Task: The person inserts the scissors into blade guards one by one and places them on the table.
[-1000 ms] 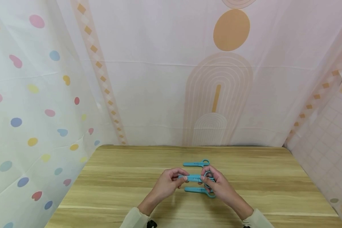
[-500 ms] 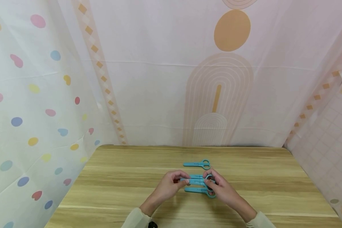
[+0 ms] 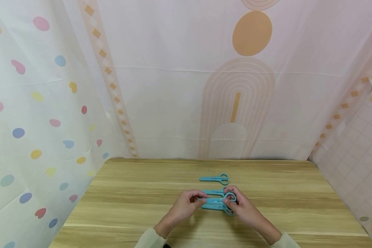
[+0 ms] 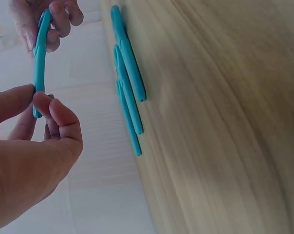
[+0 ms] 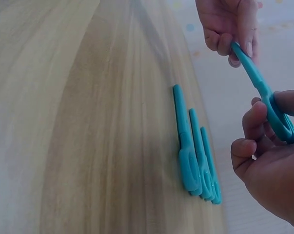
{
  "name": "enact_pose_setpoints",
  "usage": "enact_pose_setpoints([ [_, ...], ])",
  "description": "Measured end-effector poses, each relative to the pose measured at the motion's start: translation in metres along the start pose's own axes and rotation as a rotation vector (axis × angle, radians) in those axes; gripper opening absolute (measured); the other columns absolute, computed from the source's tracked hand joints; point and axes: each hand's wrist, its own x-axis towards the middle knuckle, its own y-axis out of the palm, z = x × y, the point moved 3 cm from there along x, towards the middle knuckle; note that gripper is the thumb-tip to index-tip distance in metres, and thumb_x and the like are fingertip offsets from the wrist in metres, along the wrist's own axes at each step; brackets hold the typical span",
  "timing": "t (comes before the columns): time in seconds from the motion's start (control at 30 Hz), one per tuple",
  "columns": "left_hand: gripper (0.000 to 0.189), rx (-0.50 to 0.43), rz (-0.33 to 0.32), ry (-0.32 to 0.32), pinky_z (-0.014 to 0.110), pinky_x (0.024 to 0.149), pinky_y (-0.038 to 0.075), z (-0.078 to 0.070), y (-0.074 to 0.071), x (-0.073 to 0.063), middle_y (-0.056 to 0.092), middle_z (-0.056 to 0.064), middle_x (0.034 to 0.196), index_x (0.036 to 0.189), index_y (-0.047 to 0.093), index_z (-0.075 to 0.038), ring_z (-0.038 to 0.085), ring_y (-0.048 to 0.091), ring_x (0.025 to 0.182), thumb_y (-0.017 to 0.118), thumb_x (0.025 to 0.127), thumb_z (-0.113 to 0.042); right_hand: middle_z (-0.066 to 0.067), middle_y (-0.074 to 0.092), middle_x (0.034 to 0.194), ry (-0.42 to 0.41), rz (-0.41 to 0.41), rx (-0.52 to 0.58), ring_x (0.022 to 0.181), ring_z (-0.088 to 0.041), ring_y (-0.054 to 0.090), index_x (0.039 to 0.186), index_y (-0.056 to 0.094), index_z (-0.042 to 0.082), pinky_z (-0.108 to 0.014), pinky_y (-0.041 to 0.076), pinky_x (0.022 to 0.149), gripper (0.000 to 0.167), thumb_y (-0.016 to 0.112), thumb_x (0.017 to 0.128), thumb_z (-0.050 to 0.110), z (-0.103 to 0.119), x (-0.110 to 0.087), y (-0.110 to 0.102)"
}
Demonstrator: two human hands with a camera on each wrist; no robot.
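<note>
Both hands hold a pair of teal scissors [image 3: 215, 200] above the table, the blades inside a matching cover. My left hand [image 3: 184, 206] pinches the covered tip between thumb and fingers. At the other end, my right hand [image 3: 243, 206] grips the finger loops, its thumb on top near the pivot. Below lie three more teal scissors, all with loops to the right: a back pair [image 3: 208, 178], a middle pair [image 3: 210, 192] and a front pair [image 3: 210, 207]. In the head view the held scissors overlap the front pair; both wrist views show them raised well off the wood.
The light wood-grain table [image 3: 136, 196] spreads out around the hands. A pale curtain [image 3: 167, 103] with arch patterns hangs behind its far edge, and a dotted curtain [image 3: 34, 179] hangs at the left.
Both hands have moved slightly toward the front of the table with the held scissors, uncovering the middle pair behind them. The scissors on the table have stayed in place.
</note>
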Motion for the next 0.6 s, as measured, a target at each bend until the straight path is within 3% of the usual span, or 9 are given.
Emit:
enact_pose_setpoints([
  [0.23,0.016,-0.003,0.021,-0.004,0.018,0.059,0.041,0.004,0.002,-0.001,0.065,0.014,0.085,0.107,0.074,-0.005,0.005,0.049,0.067,0.062,0.097,-0.007,-0.007,0.052,0.091,0.012,-0.041,-0.022,0.071,-0.015,0.054,0.122,0.044,-0.005,-0.029,0.051,0.062,0.031,0.058,0.100,0.013,-0.005,-0.002,0.000],
  [0.6,0.013,-0.008,0.024,-0.021,0.021,0.065,0.046,0.010,0.005,-0.002,0.066,0.005,0.087,0.104,0.069,-0.002,0.012,0.056,0.077,0.067,0.091,-0.002,-0.007,0.053,0.089,0.007,-0.005,-0.047,0.069,-0.015,0.057,0.117,0.047,-0.005,-0.030,0.052,0.060,0.028,0.059,0.100,0.013,-0.015,-0.007,0.001],
])
